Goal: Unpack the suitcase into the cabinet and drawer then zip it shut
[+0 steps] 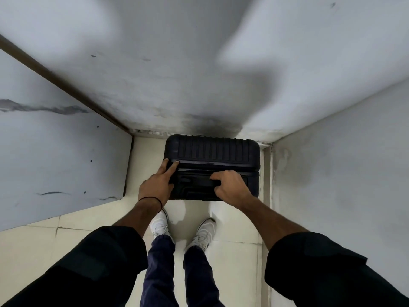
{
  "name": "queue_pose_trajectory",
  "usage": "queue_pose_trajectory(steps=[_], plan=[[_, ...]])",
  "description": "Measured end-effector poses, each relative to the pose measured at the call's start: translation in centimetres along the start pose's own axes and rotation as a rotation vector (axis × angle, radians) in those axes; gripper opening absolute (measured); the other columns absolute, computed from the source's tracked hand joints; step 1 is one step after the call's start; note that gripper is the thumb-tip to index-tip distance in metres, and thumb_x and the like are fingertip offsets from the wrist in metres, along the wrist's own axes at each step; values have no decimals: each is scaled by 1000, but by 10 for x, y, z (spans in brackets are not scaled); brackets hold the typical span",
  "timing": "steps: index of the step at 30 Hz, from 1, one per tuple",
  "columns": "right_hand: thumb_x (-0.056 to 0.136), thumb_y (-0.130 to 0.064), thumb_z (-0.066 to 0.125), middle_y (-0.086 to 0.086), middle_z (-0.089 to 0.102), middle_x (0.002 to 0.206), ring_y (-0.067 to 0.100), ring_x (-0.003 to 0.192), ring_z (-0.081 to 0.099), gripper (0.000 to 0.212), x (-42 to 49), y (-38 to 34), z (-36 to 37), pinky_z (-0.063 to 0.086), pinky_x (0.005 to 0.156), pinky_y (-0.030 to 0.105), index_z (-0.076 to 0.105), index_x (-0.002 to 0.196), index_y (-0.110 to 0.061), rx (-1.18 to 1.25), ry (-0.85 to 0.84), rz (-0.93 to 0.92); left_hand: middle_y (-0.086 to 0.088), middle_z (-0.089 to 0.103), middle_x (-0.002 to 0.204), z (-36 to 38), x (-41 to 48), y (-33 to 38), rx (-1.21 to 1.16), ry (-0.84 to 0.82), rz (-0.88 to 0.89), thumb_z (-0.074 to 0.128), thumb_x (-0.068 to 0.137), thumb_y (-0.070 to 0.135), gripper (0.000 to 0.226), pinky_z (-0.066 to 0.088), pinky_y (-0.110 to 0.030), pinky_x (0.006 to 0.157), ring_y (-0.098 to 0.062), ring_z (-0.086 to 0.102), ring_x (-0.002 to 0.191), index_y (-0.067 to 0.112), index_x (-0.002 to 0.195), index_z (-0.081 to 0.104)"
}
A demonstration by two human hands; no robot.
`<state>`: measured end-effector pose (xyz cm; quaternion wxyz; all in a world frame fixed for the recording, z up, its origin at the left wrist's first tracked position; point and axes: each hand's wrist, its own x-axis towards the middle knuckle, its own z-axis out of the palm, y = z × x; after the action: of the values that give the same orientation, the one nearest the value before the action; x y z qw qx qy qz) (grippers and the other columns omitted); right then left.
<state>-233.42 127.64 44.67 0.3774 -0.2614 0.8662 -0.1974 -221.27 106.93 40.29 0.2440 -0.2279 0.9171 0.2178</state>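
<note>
In the corner of a tiled floor (232,258), against a scuffed white wall (177,74), a black ribbed suitcase (212,151) stands upright, seen from directly above by the person bending over it. A marble-patterned panel (55,140) stands to the left. The left hand (158,182) lies on the case's top left corner, fingers stretched out straight and grasping nothing, with the index fingertip on the zip seam (221,163) that runs across the top. The right hand (232,185) reaches in from the right, its fingers curled down and gripping the top of the suitcase, apparently at the carry handle. Both forearms are extended, sleeves pushed up. The seam looks closed, so this seems to be a zip step, though whether opening or finishing is unclear. The next move likely calls for finding the zip pull while the right hand steadies the case.
</note>
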Motion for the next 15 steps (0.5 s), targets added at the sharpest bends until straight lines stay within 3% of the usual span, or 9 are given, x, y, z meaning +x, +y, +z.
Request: queue_pose_trajectory(steps=[3, 7, 10, 15], plan=[[76, -1, 56, 10, 73, 91, 31, 84, 66, 37, 2, 0, 0, 54, 78, 33, 73, 106, -12, -60, 21, 17, 7, 4, 164, 5, 0, 0, -32, -10, 7, 57, 92, 14, 83, 55, -44, 87, -29, 58, 112, 44, 153, 9], [84, -9, 55, 9, 68, 112, 31, 105, 60, 39, 3, 2, 3, 41, 96, 37, 63, 122, -14, -198, -44, 39, 5, 2, 164, 6, 0, 5, -56, -25, -12, 56, 94, 16, 80, 51, -46, 93, -29, 50, 122, 42, 154, 9], [87, -16, 54, 6, 60, 125, 28, 117, 52, 48, -4, 2, 5, 33, 106, 41, 53, 135, -18, -252, -27, 35, 3, 13, 163, 1, -6, 11, -39, -1, -33, 52, 96, 26, 68, 44, -52, 99, -29, 37, 131, 36, 154, 17], [90, -30, 56, 3, 52, 133, 25, 123, 47, 50, -39, -10, 5, 28, 109, 41, 50, 137, -17, -125, 131, 97, 2, 35, 154, -14, -43, 34, -89, 108, -43, 47, 98, 33, 54, 41, -47, 99, -26, 39, 132, 29, 150, 33]])
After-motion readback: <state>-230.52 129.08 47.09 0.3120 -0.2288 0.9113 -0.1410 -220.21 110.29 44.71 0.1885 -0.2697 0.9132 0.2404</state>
